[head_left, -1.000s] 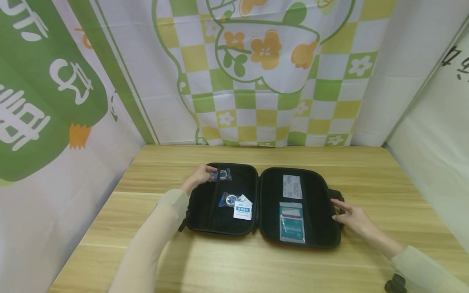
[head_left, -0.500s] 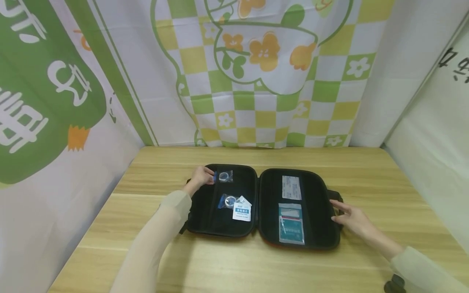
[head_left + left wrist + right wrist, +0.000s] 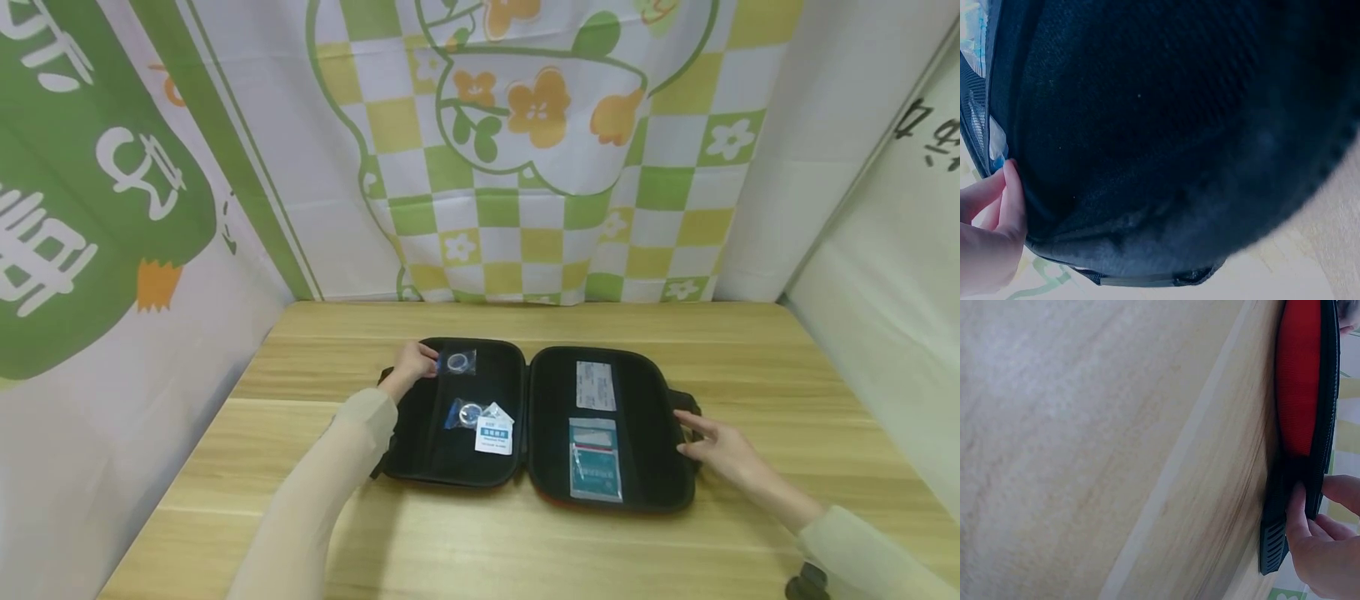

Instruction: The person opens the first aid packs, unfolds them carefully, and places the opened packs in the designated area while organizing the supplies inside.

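Observation:
A black-lined case (image 3: 651, 433) lies unfolded on the wooden table, its red outer shell showing in the right wrist view. At the far left of its left half, my left hand (image 3: 414, 363) pinches the blue end of a clear packet (image 3: 461, 362) with a tape roll inside. In the left wrist view, thumb and finger meet at the blue edge beside the elastic strap. My right hand (image 3: 720, 443) grips the case's right rim by the black handle (image 3: 1274, 544), thumb and fingers on either side of the edge. A second packeted tape roll (image 3: 467, 413) lies nearer the front.
White alcohol pad sachets (image 3: 494, 433) overlap the second roll. In the right half, a white printed packet (image 3: 596, 385) and a teal packet (image 3: 596, 462) sit under the strap side. Patterned curtains (image 3: 547, 233) hang behind the table (image 3: 465, 550).
My left hand has drawn slightly toward me and settled on the packet's blue end; the packet has shifted slightly. My right hand stays on the case rim.

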Motion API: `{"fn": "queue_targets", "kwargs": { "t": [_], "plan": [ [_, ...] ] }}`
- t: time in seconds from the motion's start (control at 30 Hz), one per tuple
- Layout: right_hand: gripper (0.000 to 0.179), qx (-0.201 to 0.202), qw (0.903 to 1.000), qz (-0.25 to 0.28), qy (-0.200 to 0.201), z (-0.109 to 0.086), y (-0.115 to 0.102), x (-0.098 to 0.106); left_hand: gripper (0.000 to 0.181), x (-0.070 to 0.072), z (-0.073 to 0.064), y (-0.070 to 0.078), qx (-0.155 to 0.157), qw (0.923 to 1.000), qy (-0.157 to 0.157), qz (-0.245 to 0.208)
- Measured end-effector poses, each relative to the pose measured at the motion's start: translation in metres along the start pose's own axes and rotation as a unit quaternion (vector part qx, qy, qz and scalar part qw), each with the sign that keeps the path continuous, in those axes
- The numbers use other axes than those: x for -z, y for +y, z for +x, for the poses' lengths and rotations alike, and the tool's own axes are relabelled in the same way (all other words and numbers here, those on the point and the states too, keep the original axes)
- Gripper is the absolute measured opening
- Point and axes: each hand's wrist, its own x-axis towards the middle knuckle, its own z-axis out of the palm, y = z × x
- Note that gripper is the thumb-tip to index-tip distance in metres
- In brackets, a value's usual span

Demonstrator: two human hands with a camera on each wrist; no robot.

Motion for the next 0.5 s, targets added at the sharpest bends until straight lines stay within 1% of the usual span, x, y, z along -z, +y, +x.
{"fn": "queue_targets", "kwargs": {
  "t": [0.03, 0.07, 0.1, 0.17, 0.23, 0.27, 0.3, 0.37, 0.43, 0.47, 0.5],
  "plan": [
    [0.057, 0.0, 1.0, 0.002, 0.0, 0.0, 0.0, 0.0, 0.026, 0.002, -0.004, 0.005, -0.007, 1.0, 0.003, 0.001],
    [0.057, 0.001, 1.0, 0.006, -0.002, 0.0, 0.0, 0.0, 0.026, 0.003, -0.011, 0.014, -0.005, 1.0, 0.005, 0.002],
    [0.057, 0.001, 1.0, 0.009, -0.001, 0.0, 0.0, 0.0, 0.025, 0.005, -0.019, 0.023, 0.002, 1.0, 0.003, 0.003],
    [0.057, 0.003, 0.9999, 0.015, -0.001, 0.001, 0.0, 0.0, 0.024, 0.007, -0.04, 0.049, 0.025, 0.9997, -0.002, 0.006],
    [0.057, 0.004, 0.9998, 0.021, -0.003, 0.001, 0.0, 0.0, 0.027, 0.009, -0.059, 0.071, 0.06, 0.9981, -0.011, 0.002],
    [0.058, 0.004, 0.9997, 0.023, -0.004, 0.001, 0.0, 0.0, 0.028, 0.009, -0.067, 0.08, 0.074, 0.9972, -0.009, 0.004],
    [0.057, 0.004, 0.9997, 0.023, -0.004, 0.001, 0.0, 0.0, 0.028, 0.009, -0.072, 0.085, 0.07, 0.9975, -0.005, 0.004],
    [0.057, 0.004, 0.9997, 0.025, -0.005, 0.001, 0.0, 0.0, 0.026, 0.01, -0.076, 0.089, 0.072, 0.9974, -0.007, 0.007],
    [0.058, 0.003, 0.9997, 0.023, -0.006, 0.0, 0.0, 0.0, 0.024, 0.011, -0.071, 0.081, 0.054, 0.9983, -0.014, 0.016],
    [0.058, 0.003, 0.9998, 0.021, -0.006, 0.0, 0.0, 0.0, 0.023, 0.011, -0.065, 0.074, 0.045, 0.9987, -0.016, 0.019],
    [0.058, 0.003, 0.9998, 0.019, -0.005, 0.0, 0.0, 0.0, 0.021, 0.011, -0.059, 0.067, 0.043, 0.9986, -0.02, 0.022]
  ]
}}
